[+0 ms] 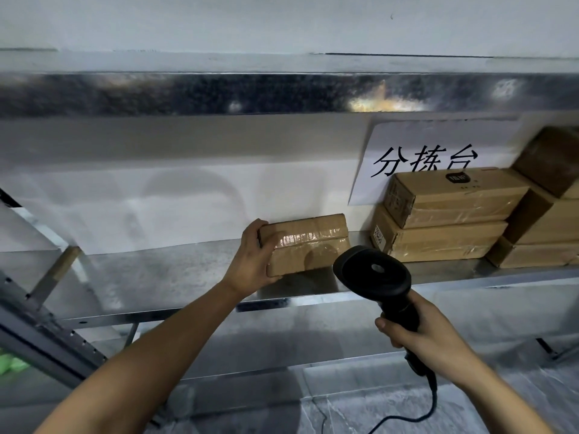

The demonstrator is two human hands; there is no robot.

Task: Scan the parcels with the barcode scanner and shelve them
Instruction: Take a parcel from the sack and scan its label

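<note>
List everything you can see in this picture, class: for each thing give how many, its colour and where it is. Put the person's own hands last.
Taped parcel: one, brown cardboard, on the metal shelf, gripped at its left end.
Stacked boxes: at least five, brown cardboard, on the shelf at the right.
Paper sign: one, white with black characters, on the wall behind the stack.
Metal shelf: one, silver, across the middle; another level above.
Barcode scanner: one, black, corded, in front of the shelf edge.
Floor: grey, below.
Left hand: one, holds the taped parcel.
Right hand: one, grips the scanner's handle.
</note>
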